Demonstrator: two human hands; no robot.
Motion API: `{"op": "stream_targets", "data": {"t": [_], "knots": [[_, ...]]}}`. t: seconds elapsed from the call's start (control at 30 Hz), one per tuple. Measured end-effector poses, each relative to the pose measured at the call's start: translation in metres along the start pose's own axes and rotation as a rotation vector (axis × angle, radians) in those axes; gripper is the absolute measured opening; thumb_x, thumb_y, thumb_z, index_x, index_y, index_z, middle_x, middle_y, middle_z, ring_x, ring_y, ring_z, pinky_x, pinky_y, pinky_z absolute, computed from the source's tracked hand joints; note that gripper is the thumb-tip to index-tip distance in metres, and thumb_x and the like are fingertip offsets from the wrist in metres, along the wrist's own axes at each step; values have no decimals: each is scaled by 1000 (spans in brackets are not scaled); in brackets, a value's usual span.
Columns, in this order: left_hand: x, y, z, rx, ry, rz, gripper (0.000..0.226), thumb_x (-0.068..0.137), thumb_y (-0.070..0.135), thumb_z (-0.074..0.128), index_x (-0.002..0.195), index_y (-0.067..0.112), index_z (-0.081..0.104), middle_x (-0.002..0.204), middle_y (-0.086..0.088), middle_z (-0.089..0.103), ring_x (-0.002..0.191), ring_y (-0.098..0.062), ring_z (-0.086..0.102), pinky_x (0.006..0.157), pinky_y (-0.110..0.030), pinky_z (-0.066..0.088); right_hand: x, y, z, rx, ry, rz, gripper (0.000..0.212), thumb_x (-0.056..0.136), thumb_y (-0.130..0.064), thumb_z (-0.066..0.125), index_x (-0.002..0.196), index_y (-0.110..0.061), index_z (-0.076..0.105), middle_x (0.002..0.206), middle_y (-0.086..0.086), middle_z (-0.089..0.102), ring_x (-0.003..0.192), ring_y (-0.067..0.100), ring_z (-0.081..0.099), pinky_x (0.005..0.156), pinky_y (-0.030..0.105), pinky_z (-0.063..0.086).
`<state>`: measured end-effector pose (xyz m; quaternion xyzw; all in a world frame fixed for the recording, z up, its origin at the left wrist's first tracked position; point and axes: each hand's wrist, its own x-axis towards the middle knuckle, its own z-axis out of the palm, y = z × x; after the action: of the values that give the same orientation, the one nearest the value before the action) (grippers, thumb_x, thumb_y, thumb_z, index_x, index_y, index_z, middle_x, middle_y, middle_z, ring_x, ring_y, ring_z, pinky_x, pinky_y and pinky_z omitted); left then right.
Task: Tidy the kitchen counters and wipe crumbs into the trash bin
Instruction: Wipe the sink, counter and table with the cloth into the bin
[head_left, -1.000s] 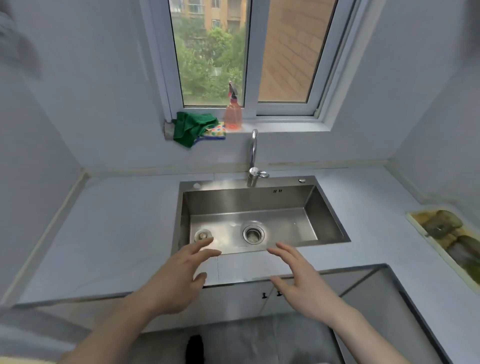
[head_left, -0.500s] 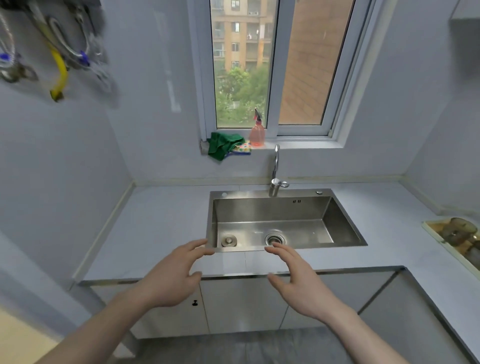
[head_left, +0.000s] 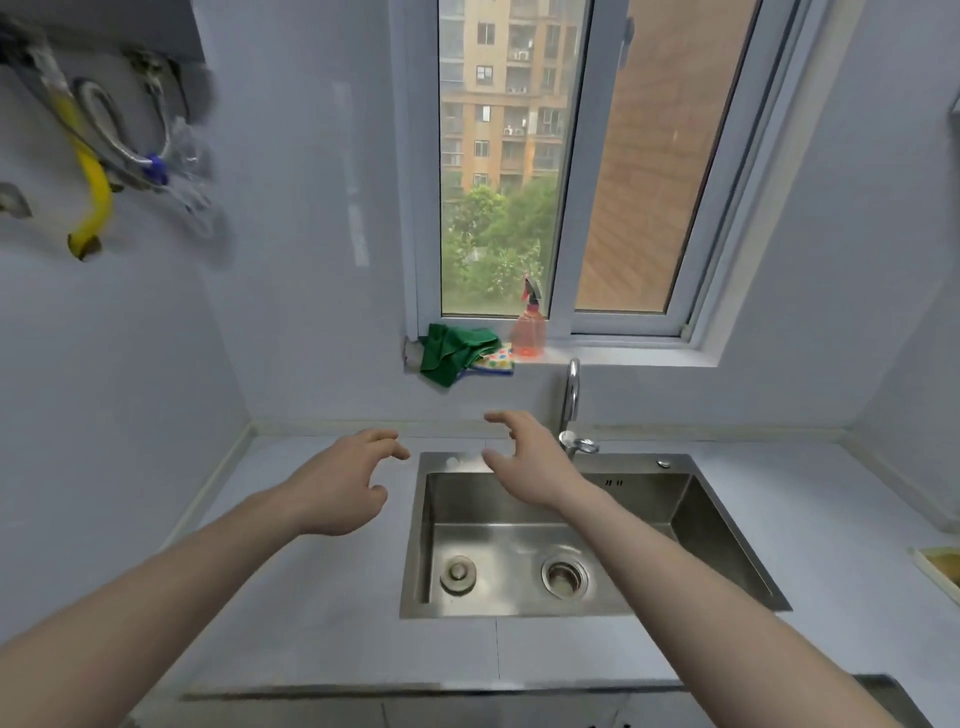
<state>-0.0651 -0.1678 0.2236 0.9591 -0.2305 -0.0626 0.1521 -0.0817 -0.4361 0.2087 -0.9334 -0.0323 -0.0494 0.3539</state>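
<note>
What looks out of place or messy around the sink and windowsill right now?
Only the green cloth: it lies crumpled at the left end of the windowsill, one corner hanging over the edge, beside the orange spray bottle. The counter and sink show no spills. Both hands are empty.

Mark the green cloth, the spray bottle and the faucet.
green cloth (head_left: 449, 353), head view, middle of the bunched fabric on the windowsill.
spray bottle (head_left: 528, 332), head view, orange body below the trigger head.
faucet (head_left: 571, 389), head view, upright neck above the sink.
</note>
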Motion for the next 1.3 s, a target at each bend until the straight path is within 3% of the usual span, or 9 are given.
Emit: {"op": "stream_targets", "data": {"t": [0.1, 0.23, 0.4, 0.6, 0.7, 0.83, 0.93, 1.1, 1.3], "knots": [[66, -22, -7, 10, 25, -56, 51, 93, 21, 53, 140, 41, 47, 160, 17, 27, 131, -14, 47, 106, -31, 41, 117, 15, -7, -50, 17, 16, 54, 97, -28, 59, 149, -19, 45, 153, 2, 43, 141, 20, 41, 117, 38, 34], [150, -50, -13, 12, 26, -111, 50, 93, 22, 54, 139, 39, 48, 158, 18, 30, 112, -11, 52, 104, -28, 39, 262, 43, -3, -92, 32, 78, 55, 99, -32, 58, 150, -15, 46, 151, 7, 48, 138, 25, 45, 115, 42, 38], [224, -86, -14, 33, 45, -122, 50, 92, 22, 50, 140, 38, 48, 157, 18, 29, 140, -8, 35, 112, -24, 30, 391, 81, 12, -248, -33, 119, 64, 97, -46, 59, 152, -15, 43, 149, 8, 51, 135, 30, 49, 110, 42, 44], [277, -121, -6, 23, 49, -144, 50, 94, 26, 50, 143, 38, 45, 157, 22, 26, 142, -3, 30, 114, -18, 24, 484, 108, 56, -418, -201, 135, 67, 89, -63, 61, 136, -15, 55, 134, 9, 61, 129, 33, 53, 104, 46, 48], [284, -129, 0, 9, 41, -158, 50, 95, 27, 50, 143, 38, 45, 157, 22, 25, 142, -2, 29, 114, -17, 23, 498, 113, 77, -466, -177, 177, 67, 91, -59, 61, 142, -16, 49, 138, 9, 55, 133, 33, 46, 107, 49, 43], [281, -131, 4, 10, 41, -159, 49, 95, 28, 50, 143, 40, 44, 158, 23, 25, 143, 0, 27, 114, -17, 24, 505, 118, 82, -412, -36, 199, 22, 92, -20, 60, 113, -21, 67, 117, 9, 67, 117, 34, 59, 96, 45, 48], [266, -131, 0, 0, 50, -167, 49, 96, 27, 50, 143, 40, 44, 157, 23, 26, 142, -1, 29, 114, -18, 26, 494, 115, 67, -229, 120, 192, 26, 90, -11, 55, 106, -23, 72, 106, 11, 72, 103, 36, 67, 86, 41, 56], [212, -129, -10, -7, 101, -173, 48, 95, 28, 50, 141, 41, 45, 155, 24, 28, 138, 0, 33, 108, -17, 29, 441, 93, 36, 4, 350, 32, 20, 95, -23, 53, 105, -32, 68, 93, -4, 72, 87, 25, 66, 72, 38, 53], [99, -110, -11, 0, 153, -169, 47, 93, 27, 52, 138, 40, 49, 155, 21, 33, 143, -5, 31, 116, -30, 32, 310, 30, 19, 147, 422, -173, 42, 98, -19, 54, 136, -35, 60, 112, -9, 72, 100, 15, 66, 87, 34, 56]]}}
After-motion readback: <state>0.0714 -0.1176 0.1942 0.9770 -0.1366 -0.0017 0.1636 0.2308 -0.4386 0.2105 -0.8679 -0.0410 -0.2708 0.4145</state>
